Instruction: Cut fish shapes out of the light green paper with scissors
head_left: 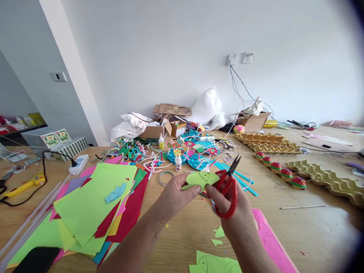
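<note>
My left hand [182, 195] pinches a light green paper piece [201, 178] with drawn lines and a dot like a fish's eye. Red-handled scissors [234, 201] rest in my right hand [241, 214], their dark blades pointing up and away from the paper. The right thumb and fingertips also touch the right end of the green piece. Below my hands lie small green scraps [218, 231] and another green sheet [217, 263] with a fish outline. A pink sheet [270, 239] with faint drawn lines is beside my right forearm.
Left is a stack of coloured paper [85, 201] with a blue fish cutout [115, 193] on top. A white glue bottle [178, 163], a tape roll [165, 178] and decorated blue pieces [196, 157] stand beyond my hands. Egg trays [327, 178] and painted red cups [286, 174] lie right.
</note>
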The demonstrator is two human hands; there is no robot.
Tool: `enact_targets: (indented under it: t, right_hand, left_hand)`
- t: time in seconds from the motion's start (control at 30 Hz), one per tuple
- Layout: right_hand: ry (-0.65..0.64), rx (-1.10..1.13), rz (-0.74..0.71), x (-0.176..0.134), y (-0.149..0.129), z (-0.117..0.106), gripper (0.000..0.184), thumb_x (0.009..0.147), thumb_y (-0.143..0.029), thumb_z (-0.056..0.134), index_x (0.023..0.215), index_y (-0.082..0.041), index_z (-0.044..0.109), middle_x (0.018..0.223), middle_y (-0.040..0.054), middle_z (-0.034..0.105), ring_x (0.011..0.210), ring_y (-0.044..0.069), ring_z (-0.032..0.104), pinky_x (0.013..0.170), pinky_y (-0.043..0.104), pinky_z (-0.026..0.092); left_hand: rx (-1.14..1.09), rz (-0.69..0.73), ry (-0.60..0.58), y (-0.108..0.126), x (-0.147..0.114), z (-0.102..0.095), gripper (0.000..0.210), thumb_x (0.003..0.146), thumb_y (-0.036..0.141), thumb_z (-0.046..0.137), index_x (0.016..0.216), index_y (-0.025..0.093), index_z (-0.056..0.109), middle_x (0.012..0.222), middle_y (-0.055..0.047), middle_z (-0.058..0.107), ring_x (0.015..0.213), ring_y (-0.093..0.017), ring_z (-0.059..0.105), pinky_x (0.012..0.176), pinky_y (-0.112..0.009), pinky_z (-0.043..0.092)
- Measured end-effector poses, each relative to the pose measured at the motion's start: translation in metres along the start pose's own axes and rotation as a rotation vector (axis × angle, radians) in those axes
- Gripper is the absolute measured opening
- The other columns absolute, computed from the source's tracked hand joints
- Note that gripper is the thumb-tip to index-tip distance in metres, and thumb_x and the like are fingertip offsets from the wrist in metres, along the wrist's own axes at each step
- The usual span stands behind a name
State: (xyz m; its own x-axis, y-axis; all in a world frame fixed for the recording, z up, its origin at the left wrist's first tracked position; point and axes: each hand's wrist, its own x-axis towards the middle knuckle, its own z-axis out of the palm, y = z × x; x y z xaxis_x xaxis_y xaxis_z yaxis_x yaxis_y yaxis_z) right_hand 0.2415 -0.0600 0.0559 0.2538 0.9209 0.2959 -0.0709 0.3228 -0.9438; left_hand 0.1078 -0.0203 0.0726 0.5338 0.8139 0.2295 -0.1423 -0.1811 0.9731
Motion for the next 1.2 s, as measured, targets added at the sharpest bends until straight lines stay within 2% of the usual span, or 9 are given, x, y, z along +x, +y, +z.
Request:
enact_targets:
  t: [0.13,0.27,0.37,0.6,0.67,0.73,0.9,1.07,1.2]
  right_hand:
    - [-0.019,-0.071,0.004,0.000,-0.007,-0.003,0.023,0.071,-0.031,0.067,0.086,-0.024,0.051,0.065,-0.0022,0.053,0.057,0.016,0.050,0.052,0.026,0.041]
    - [-0.046,-0.118,0.049,-0.002,-0.013,-0.005,0.025,0.068,-0.029,0.069,0.086,-0.025,0.052,0.066,-0.0021,0.055,0.057,0.015,0.050,0.049,0.025,0.040]
    - [-0.053,-0.096,0.067,-0.004,-0.016,-0.004,0.024,0.068,-0.028,0.068,0.086,-0.025,0.052,0.064,-0.0034,0.053,0.055,0.015,0.049,0.047,0.025,0.038]
    - [-0.046,-0.041,0.071,-0.008,-0.021,0.001,0.021,0.068,-0.026,0.068,0.080,-0.024,0.051,0.065,-0.0046,0.051,0.054,0.012,0.046,0.047,0.023,0.036]
    - [-0.046,-0.073,0.045,-0.009,-0.022,0.001,0.021,0.070,-0.029,0.067,0.080,-0.024,0.050,0.067,-0.0036,0.052,0.055,0.012,0.046,0.047,0.023,0.037]
    - [-0.073,-0.125,0.009,-0.009,-0.021,0.000,0.019,0.074,-0.035,0.063,0.080,-0.023,0.050,0.067,-0.0026,0.053,0.056,0.013,0.046,0.049,0.024,0.038]
    - [-0.290,-0.209,0.043,-0.009,-0.013,0.004,0.032,0.084,-0.051,0.044,0.075,-0.021,0.049,0.062,-0.0009,0.052,0.054,0.014,0.045,0.050,0.025,0.036]
    - [-0.401,-0.283,0.078,-0.015,-0.008,0.017,0.037,0.083,-0.054,0.040,0.066,-0.021,0.042,0.054,-0.0030,0.044,0.049,0.013,0.042,0.047,0.024,0.034]
    - [-0.409,-0.340,0.058,-0.020,-0.005,0.021,0.036,0.086,-0.050,0.037,0.065,-0.021,0.042,0.054,-0.0025,0.045,0.050,0.013,0.042,0.048,0.024,0.033]
  left_hand:
    - [0.000,-0.053,-0.097,0.006,-0.003,-0.010,0.024,0.077,0.030,0.057,0.096,0.017,0.063,0.073,0.000,0.053,0.070,-0.012,0.046,0.065,-0.022,0.037]
    - [0.041,-0.093,-0.120,0.007,-0.006,-0.017,0.024,0.075,0.033,0.059,0.090,0.015,0.065,0.072,0.000,0.049,0.066,-0.011,0.042,0.058,-0.020,0.032]
    - [0.025,-0.091,-0.118,0.006,-0.007,-0.016,0.019,0.072,0.031,0.062,0.083,0.015,0.065,0.067,0.002,0.044,0.060,-0.009,0.037,0.054,-0.019,0.029]
    - [-0.113,-0.123,-0.171,0.002,-0.010,-0.010,0.022,0.070,0.025,0.063,0.091,0.017,0.067,0.069,0.002,0.051,0.062,-0.009,0.040,0.058,-0.020,0.032]
    - [-0.119,-0.108,-0.123,0.002,-0.010,-0.009,0.021,0.070,0.025,0.062,0.089,0.017,0.067,0.070,0.002,0.053,0.063,-0.009,0.041,0.060,-0.021,0.033]
    - [-0.119,-0.079,-0.007,0.003,-0.009,-0.009,0.020,0.069,0.026,0.062,0.088,0.018,0.066,0.071,0.002,0.054,0.063,-0.010,0.042,0.061,-0.022,0.034]
    - [-0.159,0.018,0.246,0.006,-0.010,-0.009,0.007,0.071,0.025,0.057,0.074,0.018,0.058,0.063,0.004,0.048,0.059,-0.009,0.040,0.060,-0.022,0.034]
    - [-0.240,0.146,0.336,0.013,-0.013,-0.005,0.012,0.074,0.024,0.054,0.065,0.017,0.051,0.061,0.003,0.048,0.062,-0.010,0.043,0.062,-0.023,0.035]
    - [-0.295,0.167,0.371,0.014,-0.013,0.001,0.012,0.076,0.022,0.052,0.065,0.016,0.051,0.061,0.002,0.049,0.061,-0.011,0.043,0.061,-0.023,0.035]
